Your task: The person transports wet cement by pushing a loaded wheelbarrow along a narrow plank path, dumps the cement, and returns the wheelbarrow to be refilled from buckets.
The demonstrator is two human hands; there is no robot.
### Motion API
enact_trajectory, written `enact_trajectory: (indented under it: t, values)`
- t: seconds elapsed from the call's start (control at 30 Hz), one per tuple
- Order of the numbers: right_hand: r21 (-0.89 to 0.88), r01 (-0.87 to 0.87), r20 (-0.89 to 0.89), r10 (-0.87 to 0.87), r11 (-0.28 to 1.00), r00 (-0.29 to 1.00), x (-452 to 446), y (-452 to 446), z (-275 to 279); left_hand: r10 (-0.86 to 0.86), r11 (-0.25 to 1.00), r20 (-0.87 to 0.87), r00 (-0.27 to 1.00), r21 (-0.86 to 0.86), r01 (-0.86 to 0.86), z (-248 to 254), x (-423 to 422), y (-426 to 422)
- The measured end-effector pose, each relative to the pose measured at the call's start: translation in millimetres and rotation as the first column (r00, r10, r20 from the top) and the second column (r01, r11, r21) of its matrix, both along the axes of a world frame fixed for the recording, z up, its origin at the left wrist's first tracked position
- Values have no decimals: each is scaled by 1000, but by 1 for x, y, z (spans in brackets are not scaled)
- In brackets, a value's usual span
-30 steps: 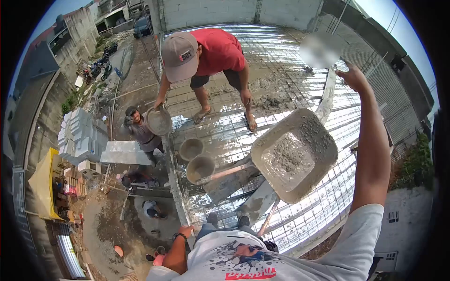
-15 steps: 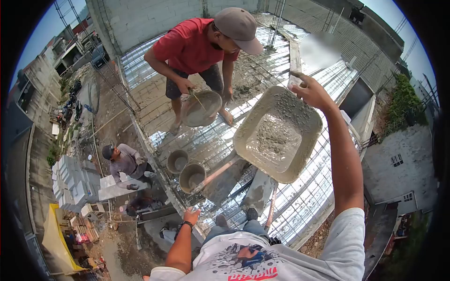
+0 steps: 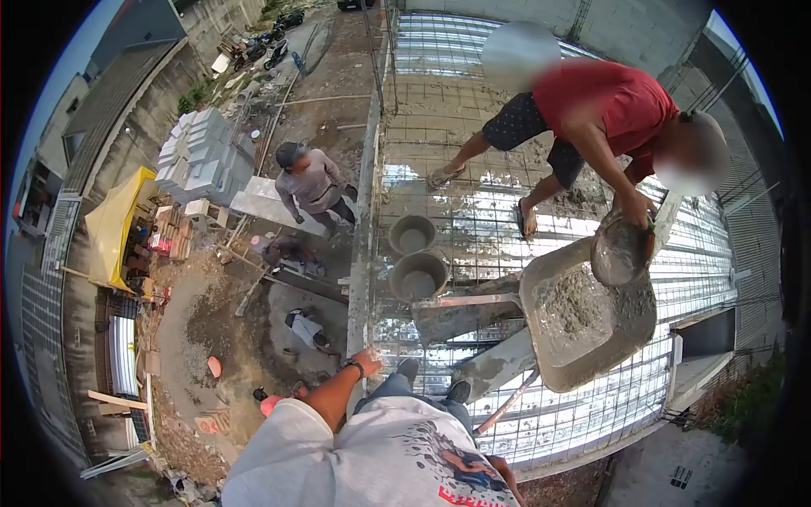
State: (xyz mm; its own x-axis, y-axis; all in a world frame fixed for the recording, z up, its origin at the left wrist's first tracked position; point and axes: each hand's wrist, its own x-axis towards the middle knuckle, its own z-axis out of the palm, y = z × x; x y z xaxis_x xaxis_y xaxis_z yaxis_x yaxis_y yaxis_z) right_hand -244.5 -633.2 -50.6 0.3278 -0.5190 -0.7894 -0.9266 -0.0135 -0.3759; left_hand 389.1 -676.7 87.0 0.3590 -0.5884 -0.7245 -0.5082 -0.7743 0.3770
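Note:
My left hand (image 3: 368, 362), with a dark band at the wrist, hangs above the slab's edge near my shoes. Its fingers look apart and nothing shows in them. Only a bit of my right arm is visible beside my shirt; the hand itself is hidden. In front of me to the right stands a wheelbarrow (image 3: 547, 359), its tray holding wet concrete (image 3: 579, 306). A co-worker in a red shirt (image 3: 598, 97) bends over it, gripping a bucket (image 3: 615, 253) tilted at the tray's far rim. Two more buckets, a nearer one (image 3: 420, 277) and a farther one (image 3: 412, 234), sit left of the wheelbarrow.
Steel mesh (image 3: 473, 186) lies over shiny metal decking, partly covered with concrete. Boards (image 3: 498, 365) lie under the wheelbarrow. The slab's edge (image 3: 361, 228) drops to a lower yard, where a person (image 3: 312, 186) stands near stacked pale blocks (image 3: 203, 156).
My view has swung left. My right hand has left the wheelbarrow tray's rim and gone out of sight. The co-worker has stepped right, bringing the bucket to the tray.

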Motion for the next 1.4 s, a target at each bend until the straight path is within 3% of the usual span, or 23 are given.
enact_trajectory:
  t: [0.1, 0.17, 0.2, 0.37, 0.47, 0.6, 0.63, 0.73, 0.77, 0.83, 0.97, 1.07, 1.17, 1.27, 1.3, 1.33, 1.4]
  values:
    - [67, 260, -86, -255, 963, 963, 34, -1, 39, -15, 996, 36, 999, 87, 12, -72, 10, 11]
    - [197, 698, 46, -718, 688, 695, 72, -27, 103, -30, 992, 15, 999, 124, 28, -87, 12, 3]
    - [277, 881, -56, -909, 383, 412, 80, -36, 110, -41, 991, -25, 999, 125, 44, -78, 8, -7]
    - [180, 907, 169, -921, 380, 352, 99, -109, 153, -104, 993, -71, 992, -57, 100, -28, -21, -59]
    - [142, 918, 263, -908, 371, 327, 105, -138, 167, -76, 979, -70, 995, -197, 61, -43, -33, -79]
    - [112, 913, 301, -889, 393, 346, 114, -141, 174, 15, 980, -245, 970, -191, -63, -39, -38, -90]
    - [113, 917, 295, -894, 382, 336, 119, -138, 179, -2, 964, -167, 986, -262, -42, -43, -36, -86]
    - [135, 922, 304, -901, 364, 311, 117, -112, 156, -46, 979, -166, 985, -201, 12, -33, -27, -71]
    - [136, 930, 257, -918, 342, 301, 116, -100, 149, -89, 977, -75, 993, -203, 72, -36, -21, -65]
    - [148, 933, 200, -934, 328, 297, 114, -77, 143, -157, 964, 110, 981, -199, 177, -87, 1, -38]
    - [172, 947, 97, -961, 272, 258, 105, -22, 106, -127, 965, 36, 991, -225, 132, -163, 45, -2]
    - [163, 964, 45, -978, 210, 205, 113, -6, 127, -117, 964, 28, 993, -239, 121, -159, 52, -1]
    - [187, 961, 32, -979, 202, 199, 114, 1, 120, -242, 936, 98, 965, -239, 259, -158, 55, -16]
    - [170, 953, 48, -968, 251, 246, 120, -6, 119, -217, 976, -93, 972, -34, 215, -106, 37, -54]
    - [151, 953, 55, -965, 263, 258, 121, -13, 119, -155, 988, -146, 977, -31, 152, -90, 29, -62]
    - [105, 928, 99, -932, 357, 348, 122, -20, 125, -98, 995, -201, 975, -24, 95, -75, 20, -70]
    - [41, 933, 150, -925, 359, 349, 120, -25, 97, -49, 998, -296, 954, -42, 38, -65, 4, -91]
